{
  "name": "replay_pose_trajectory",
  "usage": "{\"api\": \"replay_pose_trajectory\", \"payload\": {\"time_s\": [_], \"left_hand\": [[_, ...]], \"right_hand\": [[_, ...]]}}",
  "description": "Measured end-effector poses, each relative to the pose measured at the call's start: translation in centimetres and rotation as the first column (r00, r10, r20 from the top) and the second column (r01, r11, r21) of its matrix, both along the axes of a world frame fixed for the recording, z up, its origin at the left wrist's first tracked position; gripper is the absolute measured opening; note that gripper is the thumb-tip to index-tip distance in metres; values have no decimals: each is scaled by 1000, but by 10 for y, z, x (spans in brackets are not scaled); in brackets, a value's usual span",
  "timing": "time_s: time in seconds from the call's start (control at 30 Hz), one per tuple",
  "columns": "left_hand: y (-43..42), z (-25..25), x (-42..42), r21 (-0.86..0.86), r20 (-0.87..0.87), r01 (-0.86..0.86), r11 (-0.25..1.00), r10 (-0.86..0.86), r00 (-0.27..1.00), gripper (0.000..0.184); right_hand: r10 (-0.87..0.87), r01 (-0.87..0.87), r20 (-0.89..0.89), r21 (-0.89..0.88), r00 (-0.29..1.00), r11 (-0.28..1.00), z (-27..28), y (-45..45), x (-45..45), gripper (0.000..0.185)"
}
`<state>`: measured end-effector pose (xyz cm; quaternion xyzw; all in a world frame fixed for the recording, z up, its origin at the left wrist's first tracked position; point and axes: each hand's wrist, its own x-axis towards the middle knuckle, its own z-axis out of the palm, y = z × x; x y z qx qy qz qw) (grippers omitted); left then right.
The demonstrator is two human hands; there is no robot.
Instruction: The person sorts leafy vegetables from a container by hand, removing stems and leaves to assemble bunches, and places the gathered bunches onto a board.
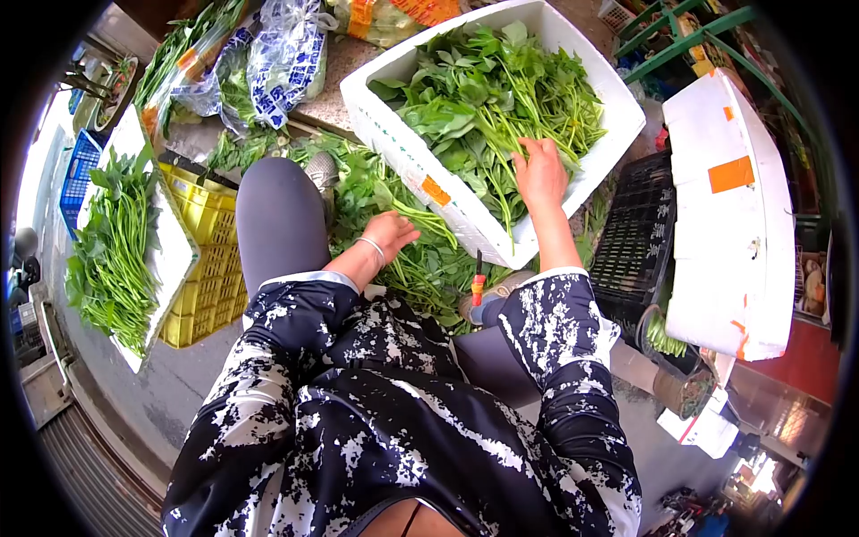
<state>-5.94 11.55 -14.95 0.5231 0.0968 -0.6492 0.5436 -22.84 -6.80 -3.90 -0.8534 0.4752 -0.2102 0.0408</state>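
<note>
A white foam box [385, 121] filled with leafy greens [465, 98] stands in front of me, tilted in view. My right hand [540, 174] is over its near right side, the fingers bent around green stems; their tips are partly hidden. Outside the box, my left hand [385, 234] is held above a pile of loose greens [429, 277] between my legs. Its fingers are loosely stretched toward the right, holding nothing. A small tool with an orange-red handle [478, 288] and a thin dark tip shows beside my shoe.
At left, bundled greens [116, 259] lie on a white foam lid [174, 242] by a yellow crate [210, 277]. Bagged vegetables [286, 63] lie at the top. On the right are a black crate [631, 242] and another white foam box [734, 224].
</note>
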Motion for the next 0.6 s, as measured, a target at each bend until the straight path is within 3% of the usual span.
{"api": "replay_pose_trajectory", "payload": {"time_s": [0.03,0.13,0.2,0.23,0.27,0.3,0.33,0.43,0.53,0.6], "left_hand": [[0,0,1,6,-4,20,1000,-20,1000,59],[0,13,7,-60,2,144,988,-144,990,56],[-4,31,9,-50,12,158,986,-158,987,49],[-6,42,9,-100,54,192,976,-188,981,45],[-8,53,9,-149,98,227,962,-214,972,40],[-11,66,7,-190,136,206,960,-182,974,29],[-16,78,7,-198,138,205,959,-180,974,29],[-31,107,2,-264,288,290,920,-212,934,14],[-35,126,3,-214,301,415,884,-345,889,12],[-32,139,1,-212,286,436,875,-371,884,18]], "right_hand": [[-50,50,19,8,999,999,0,-3,-1,24],[-87,90,63,-48,994,995,5,-15,-8,21],[-265,91,366,428,892,899,11,-22,-10,25],[-315,1,508,525,802,851,24,-17,-8,27],[-311,1,511,520,801,854,32,-13,-8,27],[-386,-93,600,614,701,784,39,-10,-9,26],[-468,-203,660,680,588,705,44,-6,-10,24],[-513,-372,728,678,455,633,60,11,-13,20],[-516,-504,768,639,379,581,70,23,-15,17],[-541,-681,804,542,247,494,70,29,-15,15]]}}
